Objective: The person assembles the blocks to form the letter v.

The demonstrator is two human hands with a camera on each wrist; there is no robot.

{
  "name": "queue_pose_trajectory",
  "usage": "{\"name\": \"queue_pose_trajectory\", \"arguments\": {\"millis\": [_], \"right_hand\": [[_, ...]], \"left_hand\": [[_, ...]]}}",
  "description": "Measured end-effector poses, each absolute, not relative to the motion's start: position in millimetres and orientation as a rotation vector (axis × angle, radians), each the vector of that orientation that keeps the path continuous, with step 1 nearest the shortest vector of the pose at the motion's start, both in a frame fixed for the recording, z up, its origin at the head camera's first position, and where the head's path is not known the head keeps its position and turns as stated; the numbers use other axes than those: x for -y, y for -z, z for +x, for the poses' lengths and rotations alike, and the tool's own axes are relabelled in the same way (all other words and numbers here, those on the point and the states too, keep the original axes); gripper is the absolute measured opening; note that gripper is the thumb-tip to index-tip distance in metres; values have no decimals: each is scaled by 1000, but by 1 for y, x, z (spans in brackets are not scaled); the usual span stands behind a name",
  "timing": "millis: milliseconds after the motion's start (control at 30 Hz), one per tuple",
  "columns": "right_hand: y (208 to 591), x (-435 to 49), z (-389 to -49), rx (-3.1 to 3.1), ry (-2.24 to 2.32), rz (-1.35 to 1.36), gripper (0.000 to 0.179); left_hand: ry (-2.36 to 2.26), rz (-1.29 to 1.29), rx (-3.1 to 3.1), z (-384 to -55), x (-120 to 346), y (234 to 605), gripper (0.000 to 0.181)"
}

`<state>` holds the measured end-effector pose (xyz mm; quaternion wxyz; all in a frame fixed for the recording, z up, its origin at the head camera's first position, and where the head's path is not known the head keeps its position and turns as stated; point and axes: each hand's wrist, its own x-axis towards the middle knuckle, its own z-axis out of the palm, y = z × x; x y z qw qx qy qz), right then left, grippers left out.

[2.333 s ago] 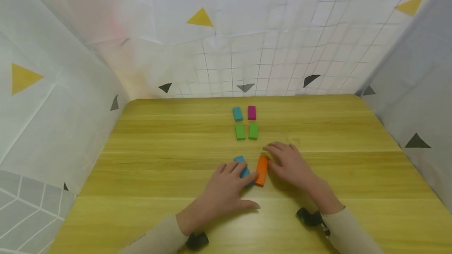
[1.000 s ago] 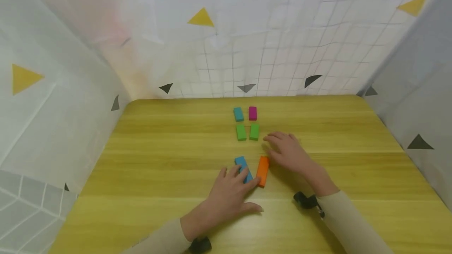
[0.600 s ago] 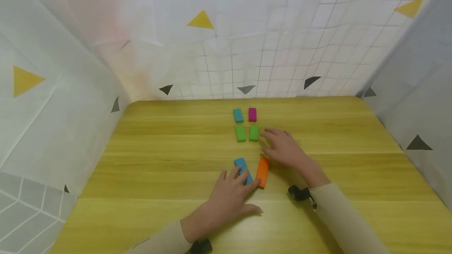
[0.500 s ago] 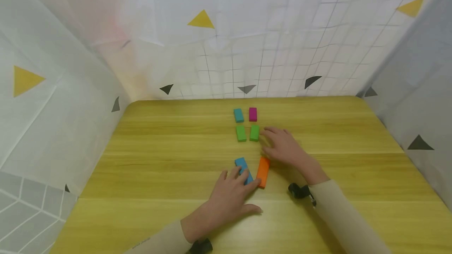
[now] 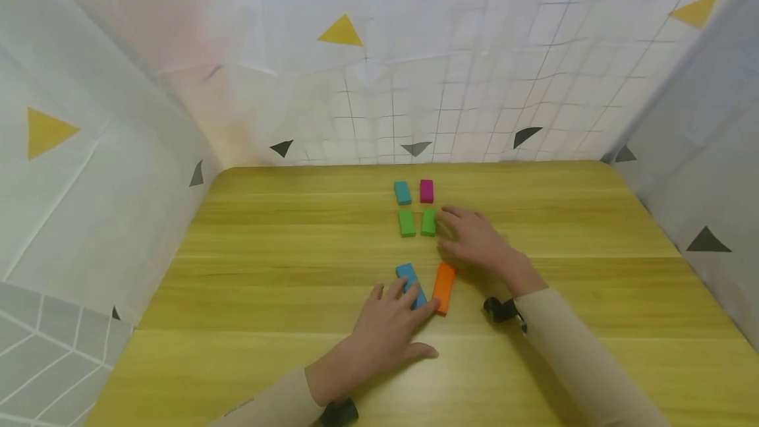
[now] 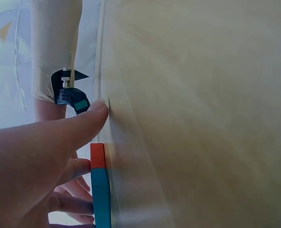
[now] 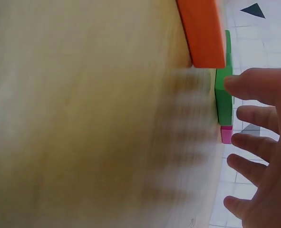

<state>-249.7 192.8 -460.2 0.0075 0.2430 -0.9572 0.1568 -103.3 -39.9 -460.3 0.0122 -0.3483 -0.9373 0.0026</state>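
White walls [image 5: 474, 71] stand round a wooden desk [image 5: 267, 295], and two pale sleeves [image 5: 584, 354] reach across it. The left hand [image 5: 385, 325] lies with its fingers [image 5: 409, 296] spread wide, thumb held off to the side; its index finger touches the near end of the orange block [image 5: 444, 286], while the next fingers rest on the blue block [image 5: 406, 270]. Those two blocks slant toward each other, near ends close, far ends apart. The right hand [image 5: 477, 240], loosely bent with a wide gap between thumb and fingers, is just beside the right green block [image 5: 429, 223]; I can't tell whether it touches. The left green block [image 5: 406, 223] lies beside that one, farther from the fingers. Beyond this pair sit the smallest-looking ones, teal block [image 5: 402, 193] on the left, pink block [image 5: 427, 191] on the right.
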Motion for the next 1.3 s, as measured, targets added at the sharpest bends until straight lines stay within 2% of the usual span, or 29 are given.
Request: {"name": "queue_pose_trajectory", "arguments": {"millis": [333, 1067, 1300], "right_hand": [[462, -190, -261, 2990, -529, 800, 59], [471, -180, -273, 2904, -594, 860, 37], [466, -178, -277, 2925, -624, 889, 23]], "left_hand": [[-14, -1084, 2929, -104, 40, 459, 77], [58, -1113, 2954, -105, 42, 462, 76], [57, -1110, 2925, -106, 43, 461, 76]]}}
